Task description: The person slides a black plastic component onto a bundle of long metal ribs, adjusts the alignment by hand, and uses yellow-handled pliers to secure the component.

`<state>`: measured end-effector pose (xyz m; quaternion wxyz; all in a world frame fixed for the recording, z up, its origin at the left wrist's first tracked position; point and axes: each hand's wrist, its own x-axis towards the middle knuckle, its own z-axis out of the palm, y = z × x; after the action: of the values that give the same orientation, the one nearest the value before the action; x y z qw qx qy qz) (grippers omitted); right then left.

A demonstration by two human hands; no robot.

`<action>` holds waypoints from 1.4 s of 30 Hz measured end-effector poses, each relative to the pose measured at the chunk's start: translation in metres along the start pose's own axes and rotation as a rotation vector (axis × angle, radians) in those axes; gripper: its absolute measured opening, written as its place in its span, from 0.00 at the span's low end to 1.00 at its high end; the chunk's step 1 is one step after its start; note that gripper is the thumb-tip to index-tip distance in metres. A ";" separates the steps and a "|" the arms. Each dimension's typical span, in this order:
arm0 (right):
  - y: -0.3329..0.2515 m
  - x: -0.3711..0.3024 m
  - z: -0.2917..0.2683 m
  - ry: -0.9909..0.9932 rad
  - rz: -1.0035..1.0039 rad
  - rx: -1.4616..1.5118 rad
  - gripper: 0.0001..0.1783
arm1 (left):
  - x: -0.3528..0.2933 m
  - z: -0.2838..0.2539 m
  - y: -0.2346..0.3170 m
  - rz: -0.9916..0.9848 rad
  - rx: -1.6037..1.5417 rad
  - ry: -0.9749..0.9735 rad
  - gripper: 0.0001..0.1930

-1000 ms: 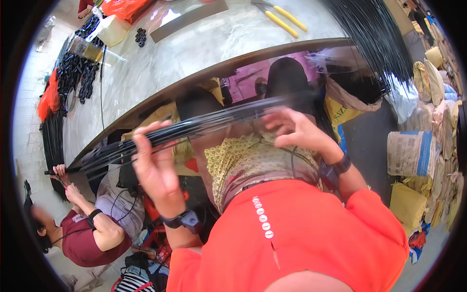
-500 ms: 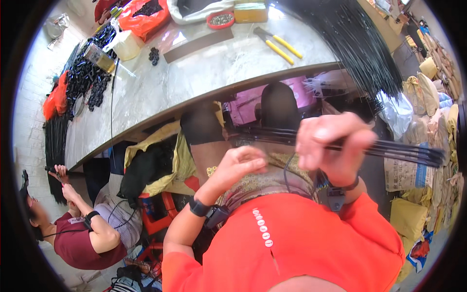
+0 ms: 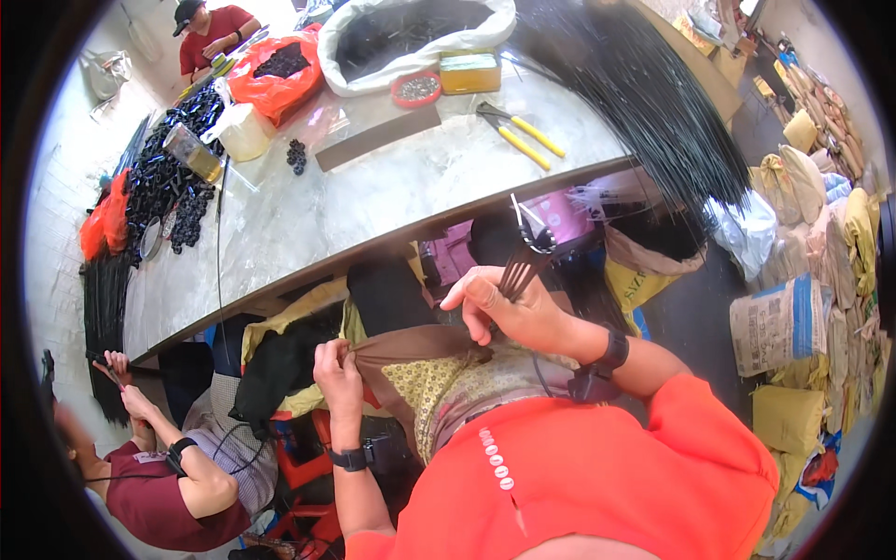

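Observation:
My right hand (image 3: 518,303) is closed round a bundle of thin black rods (image 3: 519,273) above my lap. The bundle points away from me toward the table edge, and its far end looks pale and shiny. What the rods are exactly I cannot make out. To the left, my left hand (image 3: 338,375) pinches the edge of a brown-bordered, patterned apron (image 3: 411,359) and holds it stretched out sideways over my lap. On the table ahead lie yellow-handled pliers (image 3: 519,135), apart from both hands.
On the grey table (image 3: 308,219) are a dark flat bar (image 3: 378,137), a red dish of small metal parts (image 3: 415,89), a white sack (image 3: 373,89) and a large sheaf of black rods (image 3: 644,103). A co-worker (image 3: 177,476) sits at left; another person (image 3: 219,37) is at the far end.
My right hand has moved left, and the rods have swung from pointing right to pointing away from me. The left hand, empty before, has moved left and taken hold of the apron.

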<state>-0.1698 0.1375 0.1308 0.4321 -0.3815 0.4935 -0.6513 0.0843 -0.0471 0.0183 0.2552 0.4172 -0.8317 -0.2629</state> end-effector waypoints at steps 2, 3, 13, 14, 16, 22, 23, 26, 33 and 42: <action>0.004 0.011 0.007 -0.020 0.035 0.003 0.26 | 0.008 -0.009 0.016 0.078 0.013 -0.062 0.11; 0.005 0.015 0.010 -0.031 0.067 -0.015 0.26 | 0.014 -0.013 0.028 0.116 0.022 -0.092 0.11; 0.014 0.033 0.025 -0.116 0.204 0.022 0.27 | 0.085 -0.046 0.198 0.286 -0.953 -0.172 0.12; 0.012 0.036 0.024 -0.115 0.207 0.025 0.27 | 0.091 -0.044 0.201 0.299 -0.971 -0.199 0.12; 0.012 0.041 0.022 -0.119 0.212 0.030 0.27 | 0.104 -0.042 0.202 0.496 -0.769 -0.129 0.14; 0.022 0.055 0.019 -0.122 0.209 0.034 0.25 | 0.130 -0.034 0.207 0.768 -0.556 -0.052 0.16; 0.022 0.058 0.018 -0.113 0.207 0.032 0.24 | 0.135 -0.030 0.206 0.793 -0.528 -0.029 0.16; 0.021 0.064 0.007 -0.196 0.233 0.017 0.19 | 0.147 -0.025 0.204 0.904 -0.429 0.050 0.16; -0.028 0.086 -0.043 -0.136 -0.117 0.135 0.22 | 0.170 -0.024 0.213 1.140 -0.214 0.159 0.15; -0.064 0.111 -0.051 -0.201 0.047 0.137 0.11 | 0.171 -0.021 0.218 0.938 -0.171 0.205 0.08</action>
<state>-0.2657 0.0578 0.1895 0.5197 -0.4027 0.4108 -0.6316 -0.1131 -0.0811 0.2104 0.4601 -0.0011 -0.8760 -0.1445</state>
